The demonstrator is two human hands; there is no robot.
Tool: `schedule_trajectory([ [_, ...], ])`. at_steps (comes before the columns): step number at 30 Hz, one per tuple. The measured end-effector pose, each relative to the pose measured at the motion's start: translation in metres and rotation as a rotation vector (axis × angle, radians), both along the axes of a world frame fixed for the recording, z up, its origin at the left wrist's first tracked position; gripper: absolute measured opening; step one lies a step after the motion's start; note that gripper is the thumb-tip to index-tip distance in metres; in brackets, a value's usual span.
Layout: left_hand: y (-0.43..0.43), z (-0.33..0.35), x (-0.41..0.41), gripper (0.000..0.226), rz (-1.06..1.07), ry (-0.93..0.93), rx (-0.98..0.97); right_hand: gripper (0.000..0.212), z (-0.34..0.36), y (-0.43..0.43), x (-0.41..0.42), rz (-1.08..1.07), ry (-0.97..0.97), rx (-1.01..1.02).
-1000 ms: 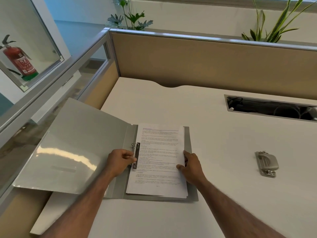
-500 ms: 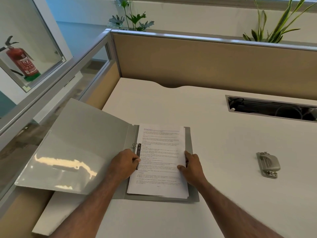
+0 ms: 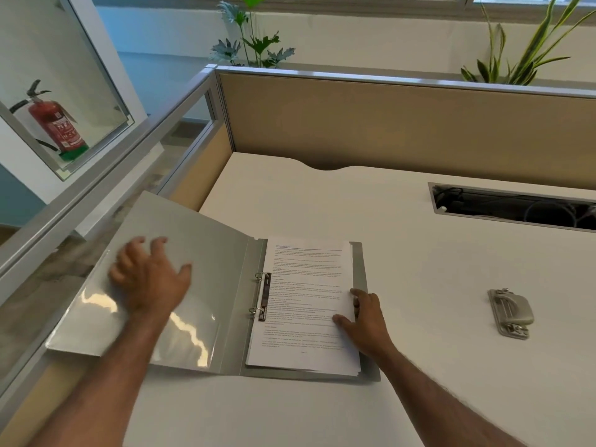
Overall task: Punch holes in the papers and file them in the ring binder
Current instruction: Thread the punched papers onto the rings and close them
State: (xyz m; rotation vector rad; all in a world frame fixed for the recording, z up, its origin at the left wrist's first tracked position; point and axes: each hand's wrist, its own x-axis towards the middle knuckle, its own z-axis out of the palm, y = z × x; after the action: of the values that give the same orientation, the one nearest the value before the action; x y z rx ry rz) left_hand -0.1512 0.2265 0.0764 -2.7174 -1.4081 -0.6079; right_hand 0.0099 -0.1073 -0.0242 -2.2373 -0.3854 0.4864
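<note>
White worktop (image 3: 403, 237) carried my binder (image 3: 225, 285); left hand (image 3: 148, 279) spread-fingered over the overhanging cover, right hand (image 3: 364, 317) pressing papers (image 3: 306, 285) flat, so closing carelessly risked creasing sheets.

White desk (image 3: 322, 204) fills centre and lower frame. Tan partition panel (image 3: 403, 127) w/ aluminium top rail runs along its far edge. Cable cut-out (image 3: 516, 208) at right (cables visible inside). Glass side screen (image 3: 96, 175) at left; red fire extinguisher (image 3: 54, 124) upper left. Plants (image 3: 254, 43) behind partition, top of frame.

Left hand (image 3: 146, 279) motion-blurred
</note>
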Motion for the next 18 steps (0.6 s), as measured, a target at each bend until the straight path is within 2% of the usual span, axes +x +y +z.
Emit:
schedule_trajectory([
  [4,0.031,0.012,-0.018,0.083,0.168,0.143,-0.100,0.077,0.000,-0.001,-0.002,0.028,-0.020,-0.014],
  [8,0.038,0.018,-0.024,0.080,0.144,0.096,-0.128,0.077,-0.002,0.000,-0.001,0.030,-0.030,-0.034],
  [14,0.043,0.081,-0.016,0.045,-0.068,-0.163,-0.243,0.076,-0.002,0.000,0.001,0.036,-0.048,-0.071],
  [18,0.010,0.124,0.004,0.040,-0.311,-0.246,-0.440,0.076,0.001,0.001,0.000,0.043,-0.032,-0.082],
])
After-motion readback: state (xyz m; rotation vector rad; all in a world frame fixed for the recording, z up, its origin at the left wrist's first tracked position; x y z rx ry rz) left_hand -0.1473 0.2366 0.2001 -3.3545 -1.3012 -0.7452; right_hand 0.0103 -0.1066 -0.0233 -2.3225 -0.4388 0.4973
